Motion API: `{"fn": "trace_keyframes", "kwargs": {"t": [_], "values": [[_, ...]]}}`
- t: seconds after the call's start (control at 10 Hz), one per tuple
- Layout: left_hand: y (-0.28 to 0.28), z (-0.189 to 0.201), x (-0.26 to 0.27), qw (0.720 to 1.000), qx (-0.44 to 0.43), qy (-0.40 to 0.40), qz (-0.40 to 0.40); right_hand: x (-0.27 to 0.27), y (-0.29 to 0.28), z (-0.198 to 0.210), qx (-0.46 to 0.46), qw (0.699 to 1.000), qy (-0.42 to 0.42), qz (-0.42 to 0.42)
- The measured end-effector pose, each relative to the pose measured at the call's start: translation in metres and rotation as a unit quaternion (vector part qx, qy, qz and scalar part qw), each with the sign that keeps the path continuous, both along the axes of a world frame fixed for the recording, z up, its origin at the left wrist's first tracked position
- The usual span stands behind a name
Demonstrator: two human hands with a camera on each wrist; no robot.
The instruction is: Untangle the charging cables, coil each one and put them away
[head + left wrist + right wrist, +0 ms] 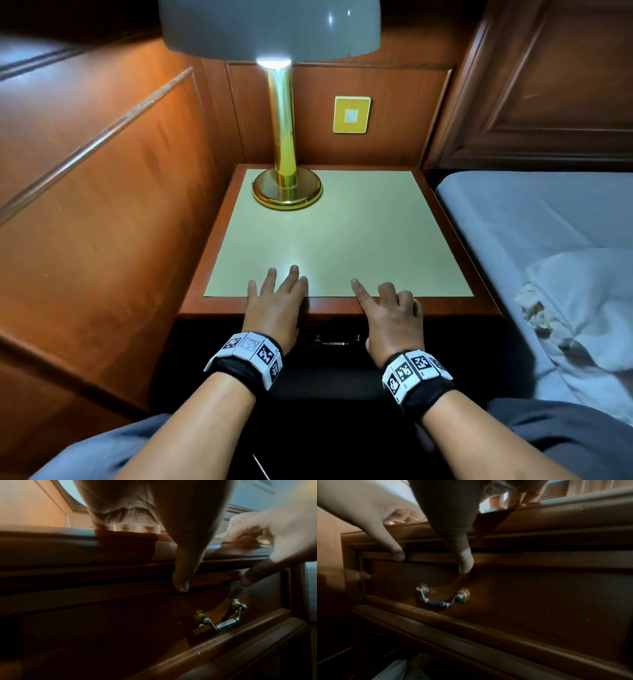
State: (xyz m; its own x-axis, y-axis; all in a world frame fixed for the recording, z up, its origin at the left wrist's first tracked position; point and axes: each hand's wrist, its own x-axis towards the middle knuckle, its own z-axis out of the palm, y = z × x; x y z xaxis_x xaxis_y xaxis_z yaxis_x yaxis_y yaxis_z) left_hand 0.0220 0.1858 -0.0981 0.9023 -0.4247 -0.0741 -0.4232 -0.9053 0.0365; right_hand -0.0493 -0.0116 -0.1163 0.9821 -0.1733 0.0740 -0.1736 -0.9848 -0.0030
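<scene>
While both hands rest on the near edge of the reddish wooden nightstand (219, 240), neither one holds anything. The left hand (275, 305) lies flat with its fingers (291, 274) straight and spread on the pale green surface (342, 240), its thumb (181, 580) hanging down over the front edge against the dark wooden drawer front (539, 595). The right hand (394, 315) sits just right of it, index finger stretched out onto the surface and the other fingers loosely bent at the edge; its thumb (465, 561) also hangs down in front of the drawer. The two hands are near each other but apart.

Below and between the thumbs hangs a small brass drop handle (442, 597) on the drawer front, touched by neither hand. The drawer looks closed (the wrist views are dim, so I cannot be certain).

No charging cable shows in any view, so I cannot tell where the cables are.

At the far left of the surface stands a brass table lamp with a grey dome shade (284, 137), lit. On the wood-panelled wall behind it, to the right, is a yellow square switch plate (351, 114). To the right of the nightstand lies a bed with a pale blue sheet (531, 219), with a white pillow (589, 301) at its near end. Grey trouser legs (102, 452) fill the near corners.
</scene>
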Motion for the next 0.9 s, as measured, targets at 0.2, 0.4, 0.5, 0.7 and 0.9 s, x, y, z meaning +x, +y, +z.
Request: {"fn": "trace_keyframes", "kwargs": {"t": [0.2, 0.4, 0.5, 0.7, 0.9], "values": [[0.034, 0.021, 0.011, 0.986, -0.135, 0.086, 0.042, -0.001, -0.029, 0.006, 0.093, 0.992, -0.06, -0.06], [0.064, 0.026, 0.02, 0.978, -0.048, 0.146, 0.143, 0.0, -0.072, 0.012, 0.163, 0.967, 0.014, -0.196], [0.054, 0.024, 0.007, 0.98, -0.054, 0.119, 0.147, -0.008, -0.057, 0.009, 0.155, 0.973, 0.011, -0.172], [0.037, 0.02, -0.027, 0.985, -0.067, 0.042, 0.156, -0.026, -0.024, 0.014, 0.154, 0.981, 0.029, -0.114], [0.026, 0.024, -0.05, 0.981, -0.137, 0.051, 0.125, -0.046, -0.018, 0.019, 0.18, 0.977, 0.092, -0.07]]}}
